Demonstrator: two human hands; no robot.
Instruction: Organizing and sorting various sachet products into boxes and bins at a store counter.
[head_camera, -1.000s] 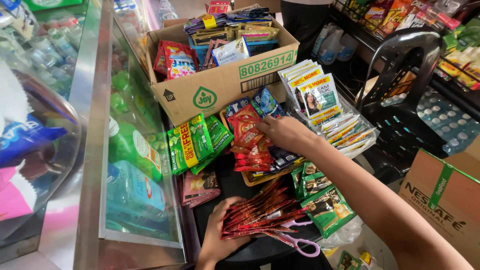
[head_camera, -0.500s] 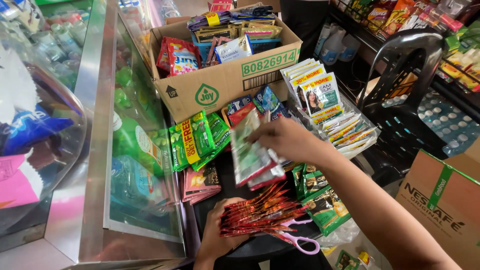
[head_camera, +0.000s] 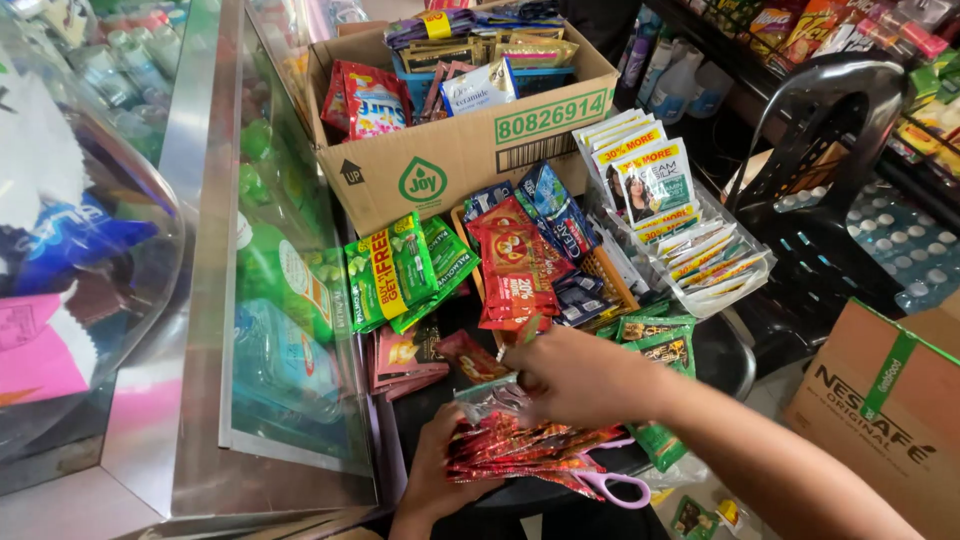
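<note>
Left hand (head_camera: 440, 460) grips a bundle of red sachets (head_camera: 520, 450) from below; right hand (head_camera: 580, 375) closes on a clear-backed sachet strip (head_camera: 490, 395) above it, beside pink-handled scissors (head_camera: 615, 487).

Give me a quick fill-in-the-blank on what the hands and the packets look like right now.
1. The left hand holds a bundle of red sachets from ____.
2. The scissors beside the bundle have ____ handles.
3. The right hand grips a strip of ____ sachets above the bundle.
4. The cardboard box behind them stands ____.

Missing words: below; pink; red; open
</note>
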